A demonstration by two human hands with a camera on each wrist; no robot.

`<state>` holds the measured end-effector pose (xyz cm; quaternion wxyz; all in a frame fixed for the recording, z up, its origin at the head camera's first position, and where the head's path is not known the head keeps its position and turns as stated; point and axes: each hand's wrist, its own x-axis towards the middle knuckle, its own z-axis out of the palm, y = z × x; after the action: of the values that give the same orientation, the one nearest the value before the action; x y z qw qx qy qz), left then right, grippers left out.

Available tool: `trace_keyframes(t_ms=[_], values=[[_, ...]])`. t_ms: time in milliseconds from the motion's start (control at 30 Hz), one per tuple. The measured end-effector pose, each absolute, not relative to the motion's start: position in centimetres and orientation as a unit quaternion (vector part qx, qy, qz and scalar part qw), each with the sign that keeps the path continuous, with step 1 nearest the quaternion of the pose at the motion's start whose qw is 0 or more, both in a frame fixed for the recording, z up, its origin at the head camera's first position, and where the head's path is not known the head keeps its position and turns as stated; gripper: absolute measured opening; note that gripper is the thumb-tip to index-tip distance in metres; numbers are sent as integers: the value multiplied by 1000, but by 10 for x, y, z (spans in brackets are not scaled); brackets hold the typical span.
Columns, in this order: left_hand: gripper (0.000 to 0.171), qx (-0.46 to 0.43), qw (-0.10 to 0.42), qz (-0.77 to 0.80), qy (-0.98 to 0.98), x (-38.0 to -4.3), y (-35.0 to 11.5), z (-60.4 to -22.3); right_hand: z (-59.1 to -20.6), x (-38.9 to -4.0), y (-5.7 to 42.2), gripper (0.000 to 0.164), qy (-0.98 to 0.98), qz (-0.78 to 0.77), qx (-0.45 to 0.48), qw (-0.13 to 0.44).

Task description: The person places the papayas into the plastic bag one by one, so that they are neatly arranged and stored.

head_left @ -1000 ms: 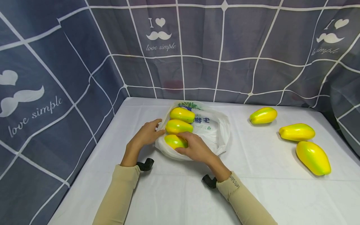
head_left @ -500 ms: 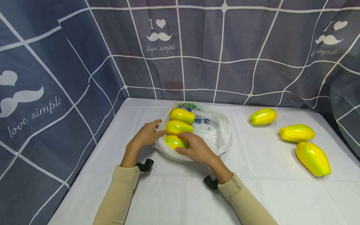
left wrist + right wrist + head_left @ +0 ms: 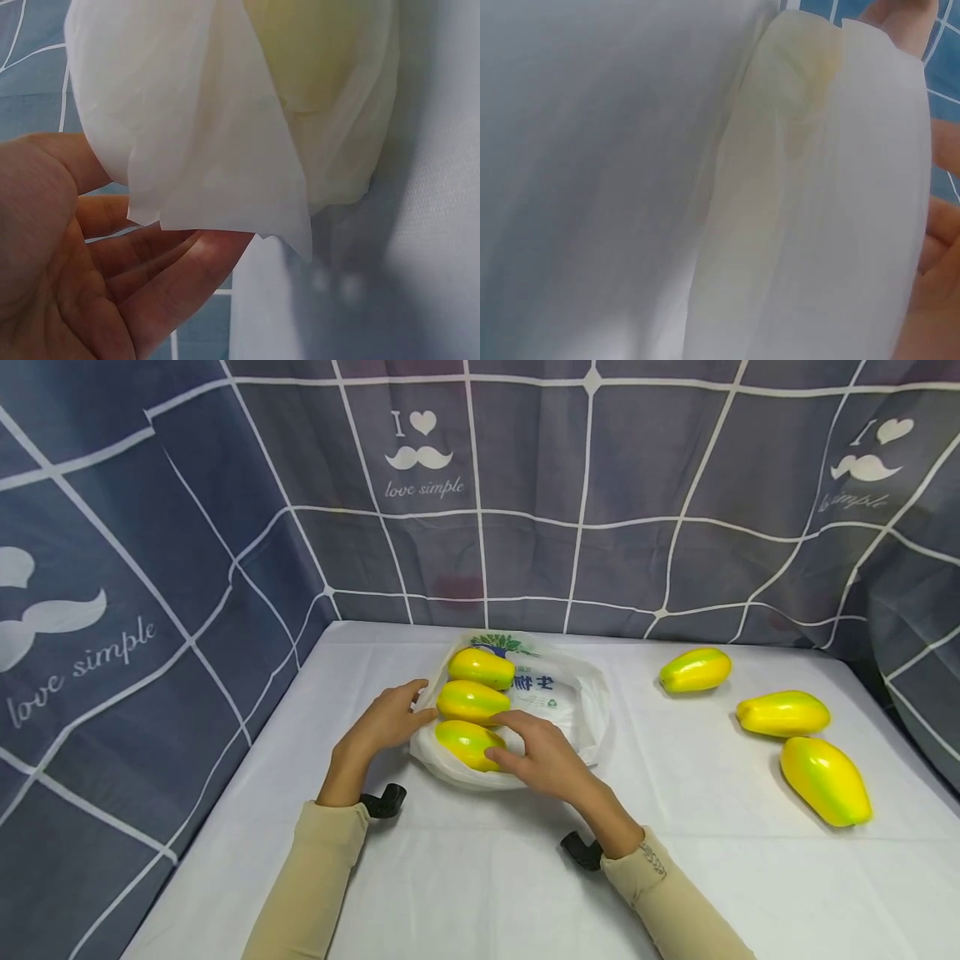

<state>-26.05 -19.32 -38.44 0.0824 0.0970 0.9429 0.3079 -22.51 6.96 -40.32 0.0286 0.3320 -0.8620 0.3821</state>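
A white plastic bag (image 3: 558,714) lies with its mouth spread wide on the table. Three yellow-green papayas sit in a column along its left side: a far papaya (image 3: 482,668), a middle papaya (image 3: 471,702) and a near papaya (image 3: 467,743). My left hand (image 3: 386,718) holds the bag's left rim; in the left wrist view the fingertips pass behind the plastic (image 3: 217,165). My right hand (image 3: 543,756) reaches over the bag's near right side with thumb and fingers spread, beside the near papaya's right end. Whether the thumb touches that papaya is hard to tell.
Three more papayas lie on the white-covered table (image 3: 480,877) to the right: a back one (image 3: 695,670), a middle one (image 3: 783,713) and a front one (image 3: 826,782). Dark checked curtains (image 3: 540,560) stand behind the table and along its left side.
My right hand has loosened from the near papaya and shifted slightly right, leaving it in the bag. The left hand stays at the bag's rim.
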Motion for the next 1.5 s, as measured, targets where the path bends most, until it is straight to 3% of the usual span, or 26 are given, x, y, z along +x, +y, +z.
trace_keyframes(t_ms=[1033,1500], values=[[56,98,86,318,939,-261,-195,-389,-410,-198,179,44,-887,337,274,160],[58,94,86,313,941,-260,-194,-389,-412,-184,233,42,-910,312,221,159]])
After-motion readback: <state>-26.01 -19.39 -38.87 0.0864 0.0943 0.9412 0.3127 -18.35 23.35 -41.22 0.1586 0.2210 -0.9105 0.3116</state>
